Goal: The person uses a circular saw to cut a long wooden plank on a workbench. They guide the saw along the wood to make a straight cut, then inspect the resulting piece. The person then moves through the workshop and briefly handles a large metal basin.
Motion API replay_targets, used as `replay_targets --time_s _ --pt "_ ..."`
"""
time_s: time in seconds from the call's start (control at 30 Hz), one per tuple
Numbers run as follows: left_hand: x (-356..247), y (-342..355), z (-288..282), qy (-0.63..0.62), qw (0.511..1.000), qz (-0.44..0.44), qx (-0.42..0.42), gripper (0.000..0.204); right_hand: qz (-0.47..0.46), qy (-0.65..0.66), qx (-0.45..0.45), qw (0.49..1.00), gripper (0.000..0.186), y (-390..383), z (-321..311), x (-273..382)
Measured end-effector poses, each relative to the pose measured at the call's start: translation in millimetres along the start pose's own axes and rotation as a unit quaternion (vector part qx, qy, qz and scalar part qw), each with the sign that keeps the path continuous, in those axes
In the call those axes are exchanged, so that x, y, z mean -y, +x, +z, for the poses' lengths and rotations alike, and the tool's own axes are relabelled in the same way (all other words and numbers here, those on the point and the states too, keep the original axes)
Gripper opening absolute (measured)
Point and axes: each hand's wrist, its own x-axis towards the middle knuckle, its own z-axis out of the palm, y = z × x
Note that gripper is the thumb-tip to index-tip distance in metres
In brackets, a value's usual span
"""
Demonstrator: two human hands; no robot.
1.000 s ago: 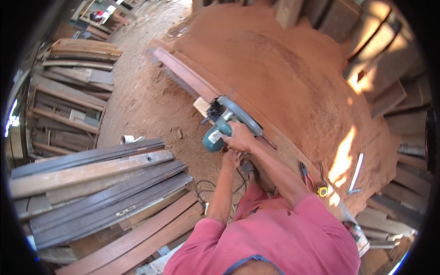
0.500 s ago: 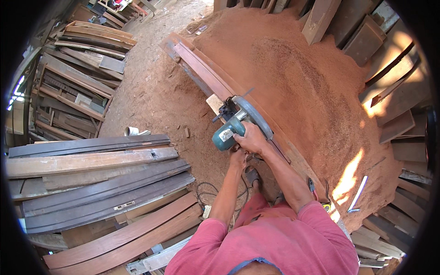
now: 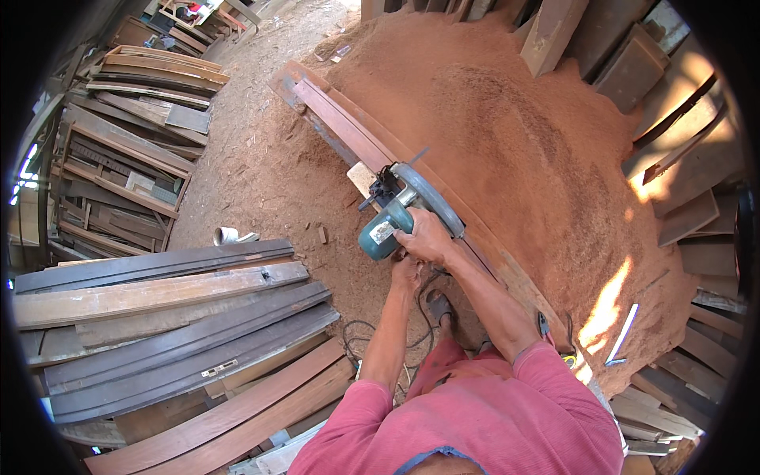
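Gripping the green circular saw (image 3: 394,215), the right hand's fingers (image 3: 419,224) curl closed.

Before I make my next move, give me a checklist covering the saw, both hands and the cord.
1. Right hand on the circular saw: ok, wrapped around its handle.
2. Left hand gripping firmly: cannot tell; it is close behind the saw, its fingers partly hidden.
3. Saw over the reddish board: ok, the board runs ahead of it.
4. Blade clear underneath: cannot tell, the guard and board hide it.
5. Black cord away from the feet: not ok, it loops close beside a foot.
6. Hand tool apart from the saw: ok, it lies by the right forearm.
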Motion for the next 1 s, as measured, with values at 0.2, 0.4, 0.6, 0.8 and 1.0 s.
replay_targets --time_s 0.2,0.4,0.6,0.8,1.0 --pt "-14.9 -1.9 11.1 -0.024 0.999 0.010 -0.024 0.043 0.004 -0.006 -0.004 1.000 0.030 12.0 3.7 1.3" --pt "-38.9 -3.3 29.6 -0.019 0.998 0.030 -0.044 0.014 0.004 -0.009 -0.005 1.000 0.030 28.3 8.0 6.9" --pt "-53.0 14.1 22.1 -0.034 0.999 0.027 -0.018 0.013 -0.010 -0.017 -0.005 1.000 0.030 51.4 14.7 8.4" --pt "-56.3 42.2 3.4 -0.036 0.999 0.025 0.031 0.022 -0.013 -0.011 -0.024 1.000 0.030 68.9 22.4 12.0" --pt "-59.8 49.9 4.4 -0.017 0.999 0.015 0.042 0.016 -0.013 0.003 -0.019 1.000 0.030 75.6 22.2 12.1"
